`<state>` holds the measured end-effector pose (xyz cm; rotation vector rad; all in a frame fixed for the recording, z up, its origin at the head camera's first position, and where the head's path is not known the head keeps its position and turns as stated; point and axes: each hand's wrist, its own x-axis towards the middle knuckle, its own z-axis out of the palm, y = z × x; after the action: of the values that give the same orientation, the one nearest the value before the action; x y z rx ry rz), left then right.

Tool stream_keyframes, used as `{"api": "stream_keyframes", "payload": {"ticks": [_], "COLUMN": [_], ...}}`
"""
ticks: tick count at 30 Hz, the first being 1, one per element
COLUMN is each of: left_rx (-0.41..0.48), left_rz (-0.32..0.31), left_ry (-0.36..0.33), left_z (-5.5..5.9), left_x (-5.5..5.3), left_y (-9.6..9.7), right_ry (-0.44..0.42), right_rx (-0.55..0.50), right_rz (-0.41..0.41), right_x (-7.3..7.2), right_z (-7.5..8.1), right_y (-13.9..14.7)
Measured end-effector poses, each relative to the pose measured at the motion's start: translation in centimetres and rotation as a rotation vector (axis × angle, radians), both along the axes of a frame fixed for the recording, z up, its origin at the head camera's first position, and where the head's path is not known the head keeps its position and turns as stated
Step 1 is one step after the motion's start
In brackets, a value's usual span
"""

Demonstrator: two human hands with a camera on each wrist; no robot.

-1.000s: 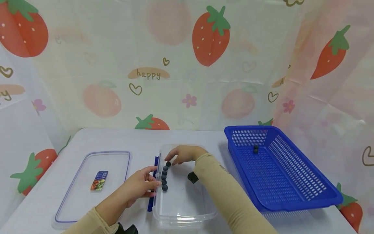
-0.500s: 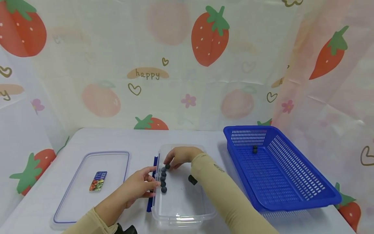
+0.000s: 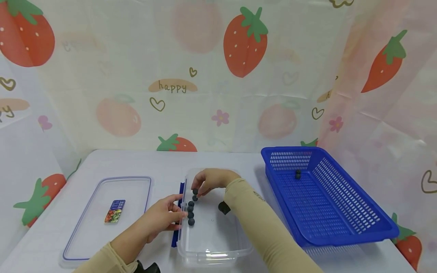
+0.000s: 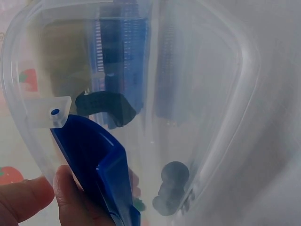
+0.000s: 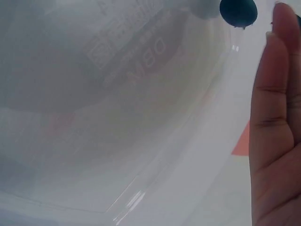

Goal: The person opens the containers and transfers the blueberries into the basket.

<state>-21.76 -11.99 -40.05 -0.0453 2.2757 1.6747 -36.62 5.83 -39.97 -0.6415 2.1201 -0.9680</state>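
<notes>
Tabletop: right grip pinches end ball, left holds box; second ball has shifted.

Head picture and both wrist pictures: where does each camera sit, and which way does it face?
Head: worn on the person's head, facing forward and down at the clear box and blue basket; sleeves, left fingers and right fingers show.
Left wrist: on that wrist, looking through the box at dark balls; left fingers lower left.
Right wrist: on that wrist, facing the box and one dark ball; right fingers at right.
Head and left wrist share the blue latch.
</notes>
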Motion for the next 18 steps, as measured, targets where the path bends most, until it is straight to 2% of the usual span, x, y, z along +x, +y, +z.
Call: {"api": "stream_keyframes", "payload": {"ticks": [10,15,18], "left_rx": [-0.009,-0.011,-0.011], "left_rz": [0.007,0.013,0.016], "left_ry": [-0.002,-0.009,-0.006], "left_z": [0.1,0.1,0.1], "left_x": [0.1,0.1,0.1], "left_y": [0.1,0.2,0.2], "right_ry": [-0.01,0.03,0.063], "right_rx": [-0.053,-0.085,-0.099], "right_rz": [0.005,0.018,0.025], "right_x": [-0.1,-0.3,-0.5], "right_z": [0.9,2.6,4.2], "right_y": [0.4,1.4,2.7]}}
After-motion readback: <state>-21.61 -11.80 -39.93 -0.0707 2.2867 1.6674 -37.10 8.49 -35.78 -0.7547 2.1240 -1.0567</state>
